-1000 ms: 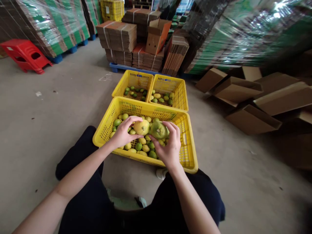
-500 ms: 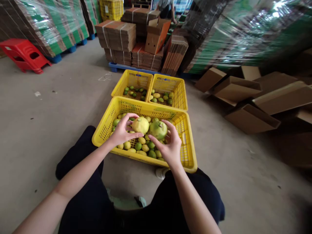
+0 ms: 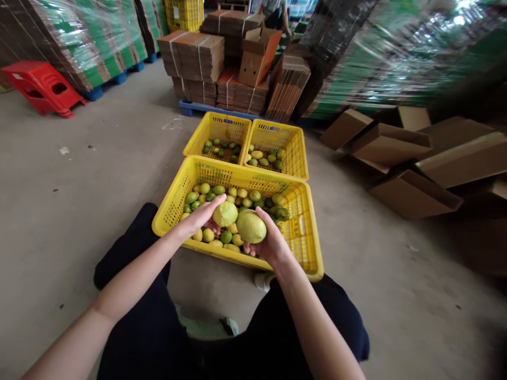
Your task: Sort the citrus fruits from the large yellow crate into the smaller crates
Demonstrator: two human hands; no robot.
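Two lemons turned over, both hands full above the front crate.
On my feed, the left hand (image 3: pixel 203 215) cradles a yellow-green lemon (image 3: pixel 225 214), thumb above and fingers beneath; the right hand (image 3: pixel 274 241) grasps a larger pale lemon (image 3: pixel 252 227) the same way; half a second ago both sat in fingertip pinches, stem ends up, the right one showing greener; I judge that fresh sides now face me for checking; the pair hangs side by side over the yellow front crate (image 3: pixel 174 203), whose loose lemons (image 3: pixel 208 235) lie below; two rear crates (image 3: pixel 295 153) hold fewer.
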